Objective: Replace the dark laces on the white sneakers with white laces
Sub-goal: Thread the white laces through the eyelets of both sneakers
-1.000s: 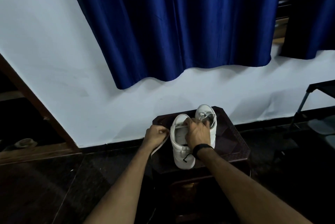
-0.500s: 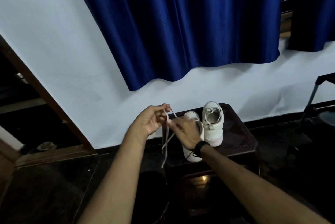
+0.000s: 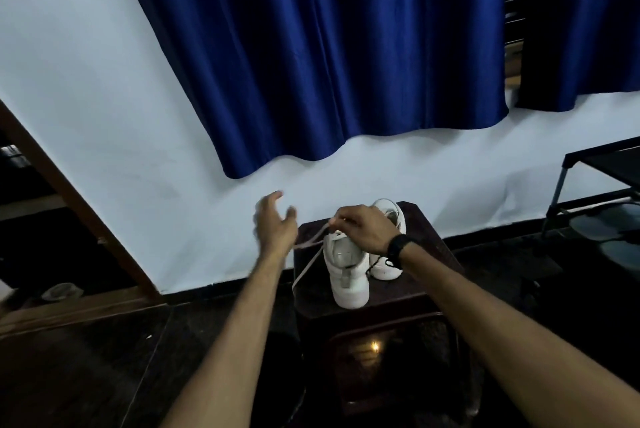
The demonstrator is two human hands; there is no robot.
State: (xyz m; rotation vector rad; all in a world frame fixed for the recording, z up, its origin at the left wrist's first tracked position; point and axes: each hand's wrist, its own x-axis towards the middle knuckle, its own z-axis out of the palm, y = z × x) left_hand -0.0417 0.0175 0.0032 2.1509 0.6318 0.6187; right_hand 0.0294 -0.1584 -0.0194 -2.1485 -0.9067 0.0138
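Your right hand [image 3: 363,228] pinches the white lace [image 3: 308,261] above the near sneaker [image 3: 346,268] on the dark stool [image 3: 426,247], while your left hand [image 3: 275,223] hovers beside it, fingers spread, holding nothing, the second sneaker [image 3: 393,219] just behind.

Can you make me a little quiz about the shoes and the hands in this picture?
1. True or false: the left hand is gripping the white lace.
2. Which hand pinches the white lace above the near sneaker? A) left B) right C) both
3. Fill in: both sneakers stand on a dark wooden ____.

Key:
1. False. Its fingers are spread and hold nothing.
2. B. The right hand pinches it at the shoe's top.
3. Stool. The far sneaker stands on it too.
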